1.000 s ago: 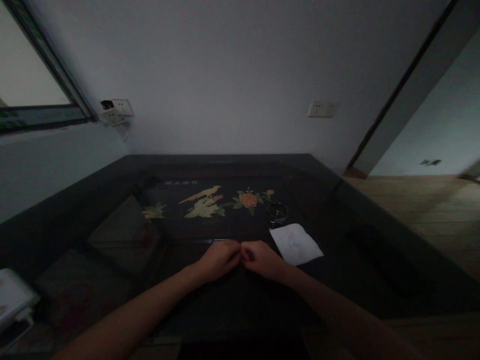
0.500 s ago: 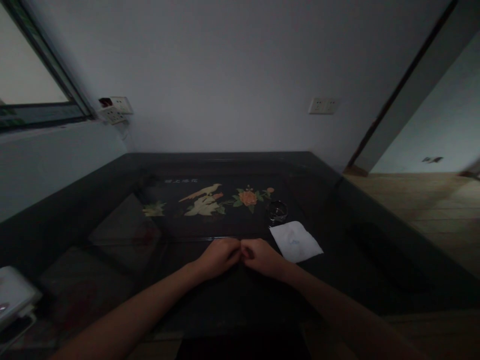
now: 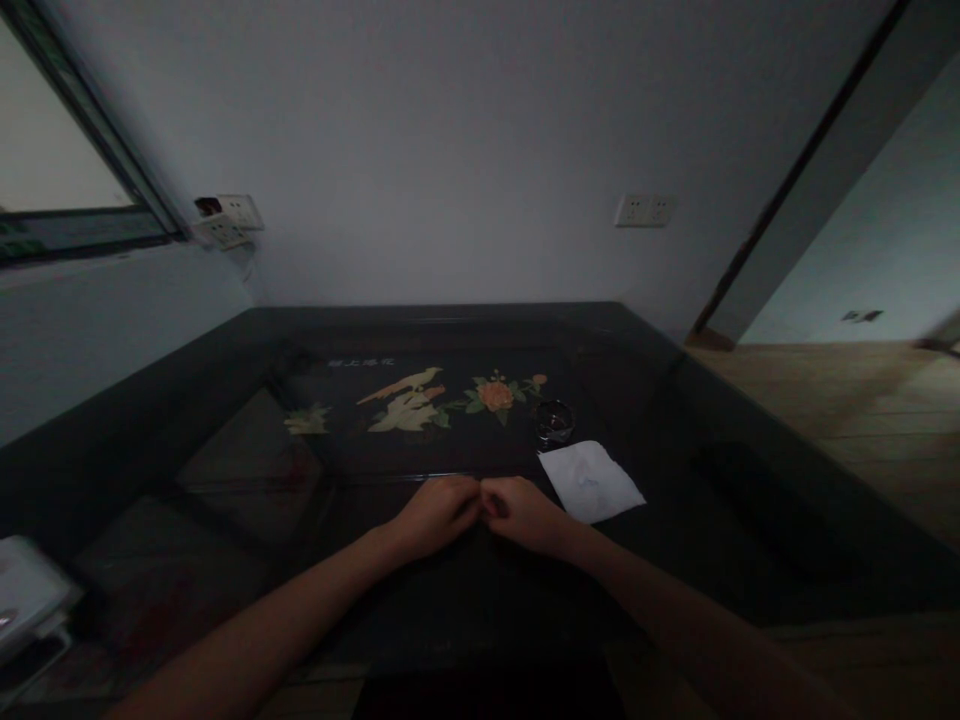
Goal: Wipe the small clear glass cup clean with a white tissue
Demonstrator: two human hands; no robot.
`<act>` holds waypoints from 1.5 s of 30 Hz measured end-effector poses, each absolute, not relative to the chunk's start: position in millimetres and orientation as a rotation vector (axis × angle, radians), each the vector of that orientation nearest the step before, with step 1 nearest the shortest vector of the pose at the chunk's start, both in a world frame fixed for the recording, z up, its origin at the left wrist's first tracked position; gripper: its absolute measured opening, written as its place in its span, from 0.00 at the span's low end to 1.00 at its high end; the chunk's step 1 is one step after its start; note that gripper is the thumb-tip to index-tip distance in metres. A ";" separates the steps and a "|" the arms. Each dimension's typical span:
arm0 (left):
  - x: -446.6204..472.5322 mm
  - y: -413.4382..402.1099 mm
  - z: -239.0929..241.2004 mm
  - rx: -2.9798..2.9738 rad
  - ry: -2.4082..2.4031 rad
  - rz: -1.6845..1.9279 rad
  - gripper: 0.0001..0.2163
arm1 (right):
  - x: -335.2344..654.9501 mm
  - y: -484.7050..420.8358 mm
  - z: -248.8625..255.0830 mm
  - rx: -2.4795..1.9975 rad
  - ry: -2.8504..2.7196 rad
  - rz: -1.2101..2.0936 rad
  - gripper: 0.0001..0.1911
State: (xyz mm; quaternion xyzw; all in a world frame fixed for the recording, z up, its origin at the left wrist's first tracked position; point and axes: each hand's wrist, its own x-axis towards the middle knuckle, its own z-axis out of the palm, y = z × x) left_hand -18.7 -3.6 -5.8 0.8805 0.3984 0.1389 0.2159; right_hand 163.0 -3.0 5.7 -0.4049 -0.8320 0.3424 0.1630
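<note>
My left hand [image 3: 439, 514] and my right hand [image 3: 521, 513] rest on a dark glass-topped table [image 3: 675, 470], fingertips meeting in a pinch at the middle. Both hands have curled fingers; whatever sits between them is too small and dark to make out. A white folded sheet of paper [image 3: 591, 482] lies just right of my right hand. A small round glass object [image 3: 555, 421] stands behind the paper. A bird and flower picture [image 3: 427, 398] shows on the tabletop beyond my hands.
A white object [image 3: 26, 605] sits at the table's near left edge. Wall sockets [image 3: 225, 222] hang at the left corner and another socket [image 3: 643, 210] on the back wall. A window [image 3: 60, 170] is at left, wooden floor [image 3: 847, 400] at right.
</note>
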 end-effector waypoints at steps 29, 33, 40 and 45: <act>-17.5 -3.5 -6.8 2.447 1.111 0.402 0.07 | 162.8 -4.0 7.5 -1.170 -2.365 0.981 0.10; -16.8 -4.5 -4.5 2.439 1.118 0.397 0.08 | 162.9 -2.6 5.1 -1.162 -2.347 1.012 0.10; -16.2 -5.9 -2.5 2.409 1.126 0.404 0.08 | 163.5 -2.3 5.9 -1.172 -2.358 1.002 0.10; -16.8 -5.4 -4.3 2.397 1.122 0.393 0.08 | 165.0 -5.7 13.7 -1.138 -2.421 0.975 0.09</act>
